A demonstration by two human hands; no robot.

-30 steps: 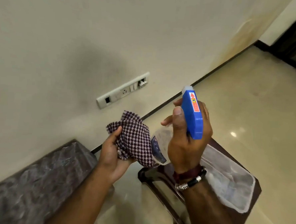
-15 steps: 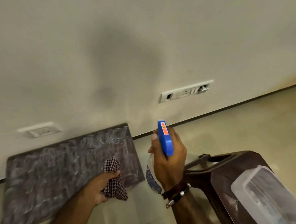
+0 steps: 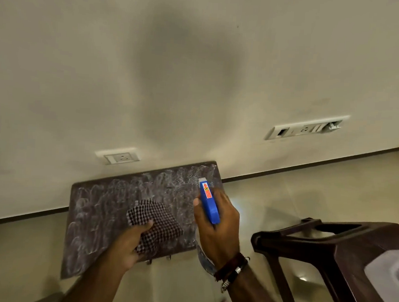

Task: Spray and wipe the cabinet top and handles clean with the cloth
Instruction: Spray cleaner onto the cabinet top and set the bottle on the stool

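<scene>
Swung left since a second ago, now squarely over the dark, streaky grey-brown rectangular cabinet top [image 3: 111, 206], set against the cream wall [image 3: 82, 62] under a white socket plate [image 3: 120, 156]; earlier only a corner in view. Off to the right, dark brown plastic stool [image 3: 342, 250], well apart. Left hand [image 3: 127, 244] lowered from mid-air, closed around the bunched maroon-and-white checked cloth [image 3: 154, 222], cloth now over the middle of the top, contact likely but not certain. Right hand [image 3: 219, 231] wrapped tight on the clear spray bottle with blue trigger head [image 3: 208, 202], nozzle aimed at the far right corner. Probably about to spray, wiping next. Small metal handles [image 3: 149, 261] barely peeking under the front edge, apparently untouched.
</scene>
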